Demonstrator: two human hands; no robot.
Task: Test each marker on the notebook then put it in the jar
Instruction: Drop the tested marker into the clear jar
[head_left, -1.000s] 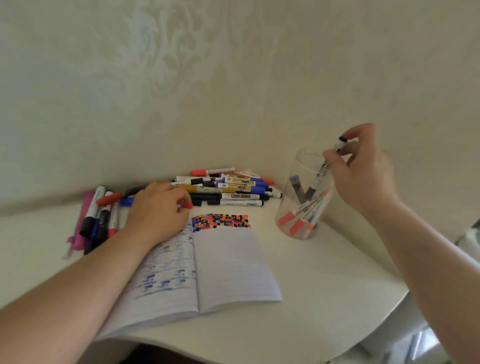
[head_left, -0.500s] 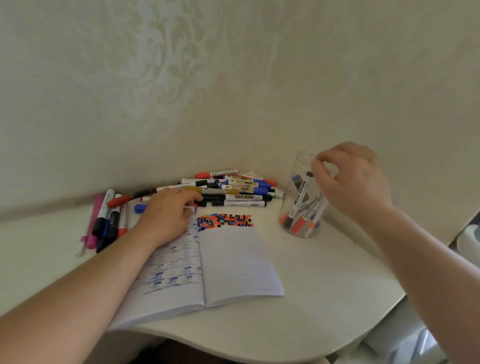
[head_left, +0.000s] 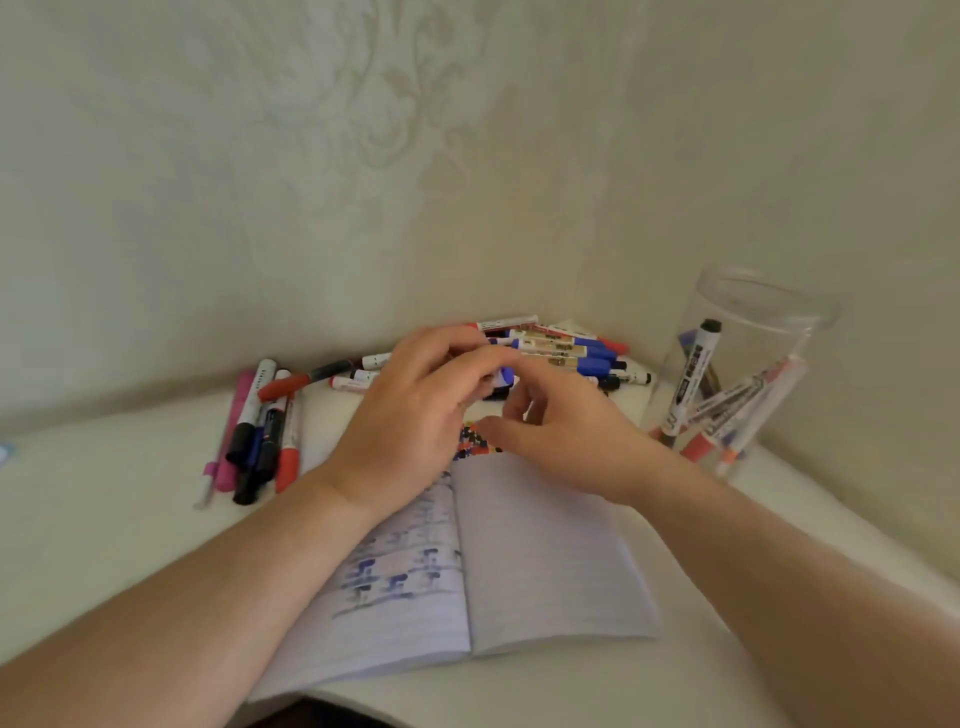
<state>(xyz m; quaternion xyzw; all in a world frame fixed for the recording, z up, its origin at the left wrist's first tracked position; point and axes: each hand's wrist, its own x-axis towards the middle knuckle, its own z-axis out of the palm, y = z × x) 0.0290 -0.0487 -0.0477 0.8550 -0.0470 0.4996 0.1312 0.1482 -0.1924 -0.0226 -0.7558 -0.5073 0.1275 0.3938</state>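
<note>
An open lined notebook (head_left: 545, 545) lies on the white table (head_left: 130, 519), with coloured test dots at the top of its right page and blue marks on the left page. My left hand (head_left: 415, 410) is over the notebook's top edge and grips a blue-capped marker (head_left: 503, 376). My right hand (head_left: 566, 431) is right beside it, fingers loosely curled; I cannot tell whether it touches the marker. A clear jar (head_left: 758, 317) at the right holds several markers (head_left: 691, 379). A pile of markers (head_left: 571, 349) lies behind my hands against the wall.
A second group of markers (head_left: 260, 431), pink, black, blue and red, lies at the left of the notebook. Patterned walls meet in a corner behind the pile. The table's curved front edge runs below the notebook and right of the jar.
My right hand let go of the black marker in the jar and moved left to my left hand. My left hand lifted a blue-capped marker from the pile.
</note>
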